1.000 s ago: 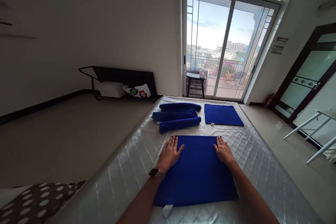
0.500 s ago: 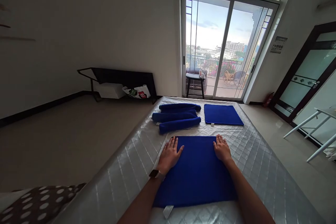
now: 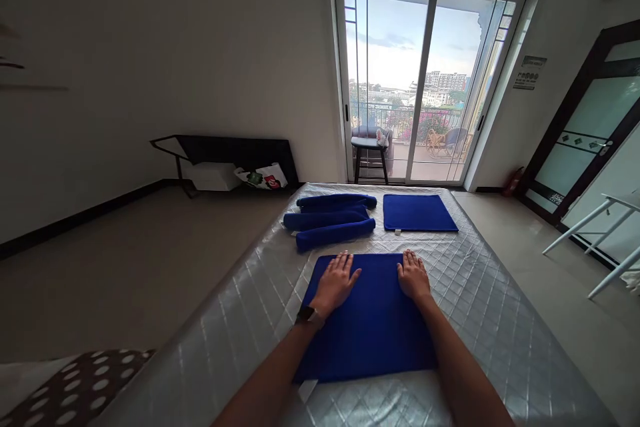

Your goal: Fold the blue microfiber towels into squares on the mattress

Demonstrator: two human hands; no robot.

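Blue cloth (image 3: pixel 373 327) lies flat before me on the bed (image 3: pixel 210 360), and it is under my fingers on both sides. My left fingers (image 3: pixel 342 261) are stretched and rest on it near the far edge, a little inside the left corner. My right fingers (image 3: pixel 409 259) are stretched also, and rest at the far right corner. They grip nothing.

As for the progress, three pieces are already made into rolls (image 3: pixel 335 235), side by side beyond the far edge. Two pieces are not rolled: the one under my fingers, and another flat piece (image 3: pixel 419 213) to the right of the rolls. Whether these two are folded inside, I cannot tell.

A white label (image 3: pixel 307 389) sticks out from my cloth's near edge. The rolls lie near my fingertips, so I think they could hinder a push forward. The dotted fabric (image 3: pixel 75 387) at lower left, and the white box (image 3: pixel 214 177) and the bag (image 3: pixel 263 177) by the far wall, are well apart; in my judgement they disturb nothing.
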